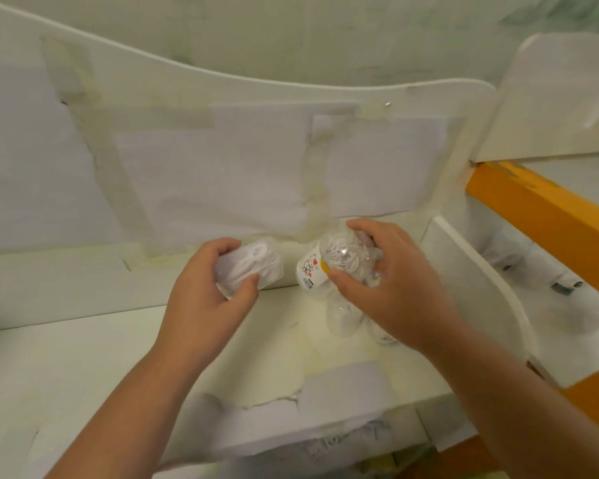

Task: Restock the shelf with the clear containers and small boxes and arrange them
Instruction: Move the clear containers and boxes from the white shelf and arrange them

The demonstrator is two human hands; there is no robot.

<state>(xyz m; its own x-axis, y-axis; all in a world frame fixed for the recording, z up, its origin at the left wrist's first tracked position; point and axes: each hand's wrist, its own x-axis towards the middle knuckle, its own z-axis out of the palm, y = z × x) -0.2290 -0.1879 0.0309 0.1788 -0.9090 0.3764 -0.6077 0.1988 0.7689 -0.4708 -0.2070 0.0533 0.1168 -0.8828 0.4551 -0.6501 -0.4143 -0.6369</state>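
My left hand (211,289) grips a clear flat container (253,265) with white coiled cable inside, held just above the white shelf (125,344) near its back wall. To its right, my right hand (388,281) curls over a clear container (343,254) of white cable with a labelled sticker (310,267) on its left side. That container sits on top of other clear containers (344,316) standing on the shelf at the right. Part of that stack is hidden under my right palm.
A taped white back panel (222,174) closes the shelf behind. A white divider (478,299) walls off the right side. Beyond it runs an orange beam (547,216), with several packaged items (547,281) on the neighbouring shelf. Torn paper (325,402) covers the front edge.
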